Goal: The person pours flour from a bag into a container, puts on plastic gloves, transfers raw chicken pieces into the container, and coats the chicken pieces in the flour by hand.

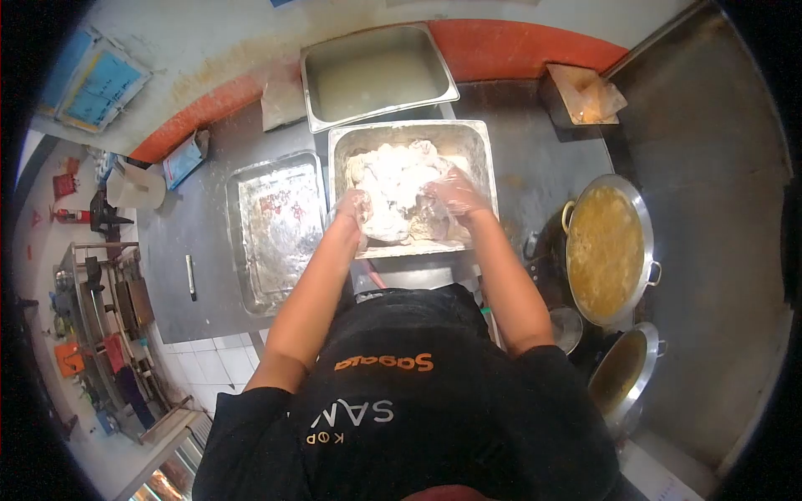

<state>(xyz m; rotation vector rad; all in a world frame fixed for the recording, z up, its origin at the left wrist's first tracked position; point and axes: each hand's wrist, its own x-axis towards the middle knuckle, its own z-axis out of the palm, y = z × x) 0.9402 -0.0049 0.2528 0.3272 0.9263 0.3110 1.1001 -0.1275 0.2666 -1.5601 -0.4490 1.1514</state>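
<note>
A deep metal pan [489,167] holds a heap of white, flour-coated pieces [393,179]; glare hides what is under the coating. Both hands are inside it, in clear plastic gloves dusted white. At the pan's left side, my left hand [355,207] curls its fingers round the edge of the heap. My right hand [458,196] presses in from the right, its bent fingers gripping floured pieces and partly buried among them. Loose flour lies along the pan's near side.
A shallow metal tray [236,225] with wet residue sits left, a marker [190,277] beyond it. Behind stands a deep pan of cloudy liquid [376,79]. To the right are a large wok of bubbling oil [606,255], a second wok [622,371] and a box with plastic [576,104].
</note>
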